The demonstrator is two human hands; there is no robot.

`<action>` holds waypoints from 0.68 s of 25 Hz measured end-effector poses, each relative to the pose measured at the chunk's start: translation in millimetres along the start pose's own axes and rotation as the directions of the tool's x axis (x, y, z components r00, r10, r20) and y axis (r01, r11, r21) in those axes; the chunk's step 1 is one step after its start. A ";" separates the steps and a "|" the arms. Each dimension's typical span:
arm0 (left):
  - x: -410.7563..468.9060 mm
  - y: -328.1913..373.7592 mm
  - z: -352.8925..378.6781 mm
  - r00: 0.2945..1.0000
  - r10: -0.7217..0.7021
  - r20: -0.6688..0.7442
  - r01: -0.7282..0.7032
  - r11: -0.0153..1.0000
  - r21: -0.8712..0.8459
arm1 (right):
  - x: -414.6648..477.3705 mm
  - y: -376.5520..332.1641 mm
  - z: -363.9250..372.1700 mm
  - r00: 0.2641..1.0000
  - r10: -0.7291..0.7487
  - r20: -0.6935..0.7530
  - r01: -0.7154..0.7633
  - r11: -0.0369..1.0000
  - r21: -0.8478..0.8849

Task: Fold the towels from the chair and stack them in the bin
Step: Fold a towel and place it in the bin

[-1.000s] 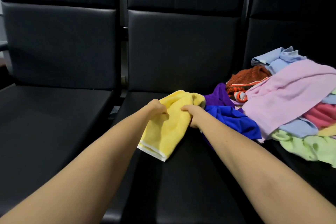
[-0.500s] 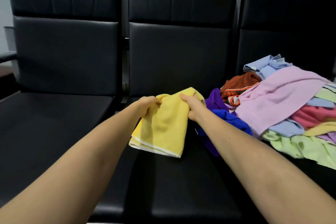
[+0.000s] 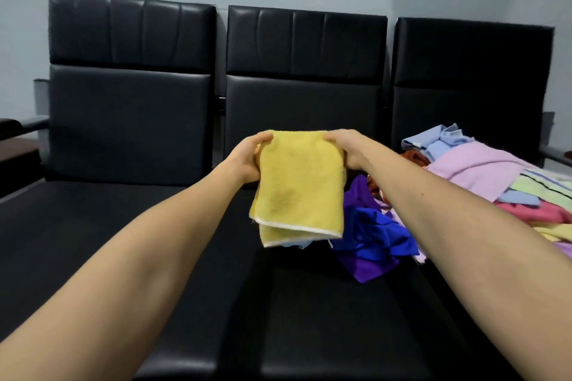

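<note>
A yellow towel [image 3: 298, 189] hangs doubled over in the air above the middle chair seat [image 3: 309, 303]. My left hand [image 3: 247, 158] pinches its upper left corner and my right hand [image 3: 346, 147] pinches its upper right corner. A white hem runs along its two lower edges. To the right lies a loose pile of towels: blue [image 3: 377, 235], purple [image 3: 368, 266], pink [image 3: 483, 170], light blue [image 3: 439, 141], rust [image 3: 414, 156] and pale green striped [image 3: 541, 189]. No bin is in view.
Three black padded chairs stand side by side against a grey wall; the left chair seat [image 3: 93, 226] holds nothing. An armrest [image 3: 34, 124] juts out at far left, and another armrest [image 3: 554, 155] sits at far right behind the pile.
Both hands have lifted the yellow towel up off the pile and spread it wider between them. The camera has tilted up, showing the chair backs and wall.
</note>
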State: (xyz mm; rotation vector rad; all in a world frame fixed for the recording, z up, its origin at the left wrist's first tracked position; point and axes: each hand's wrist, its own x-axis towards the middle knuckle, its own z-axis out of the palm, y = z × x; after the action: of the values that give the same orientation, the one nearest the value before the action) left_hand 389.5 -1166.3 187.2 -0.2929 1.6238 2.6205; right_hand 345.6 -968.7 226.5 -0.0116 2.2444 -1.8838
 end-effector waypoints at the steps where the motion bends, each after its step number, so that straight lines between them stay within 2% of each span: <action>1: -1.4 6.3 1.9 1.000 0.010 -0.025 -0.010 1.000 0.023 | -1.0 -0.1 -2.3 1.000 0.005 -0.007 -0.005 0.998 -0.067; 3: -3.6 20.4 5.0 0.994 -0.005 -0.110 0.019 0.992 0.125 | -2.8 -0.7 -7.9 0.999 0.001 -0.037 -0.004 0.995 -0.096; 5: -6.6 31.5 4.9 0.982 -0.078 -0.174 0.123 0.958 0.260 | -2.1 -1.9 -10.6 0.999 -0.021 -0.040 0.022 1.000 0.022; 7: -10.7 32.2 1.5 0.966 -0.198 -0.167 0.247 0.897 0.365 | -4.8 -0.7 -7.4 0.996 -0.087 -0.032 0.090 0.990 0.113; 9: -11.6 20.8 -4.0 0.950 -0.279 -0.141 0.313 0.858 0.407 | -12.1 1.0 -1.9 0.987 -0.157 0.020 0.153 0.982 0.113; 14: -3.6 -34.4 -9.0 0.919 -0.394 -0.006 0.374 0.867 0.329 | -22.2 2.9 7.0 0.979 -0.168 0.113 0.166 0.986 0.021; 17: -12.4 -55.1 1.9 0.897 -0.420 0.137 0.401 0.904 0.148 | -22.5 1.8 9.4 0.979 -0.164 0.122 0.162 0.986 0.030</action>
State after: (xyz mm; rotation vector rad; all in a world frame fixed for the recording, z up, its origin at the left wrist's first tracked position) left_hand 409.0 -1139.1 141.7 -0.3572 1.4627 2.1654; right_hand 369.4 -974.3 226.8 -0.3104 2.2005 -1.9264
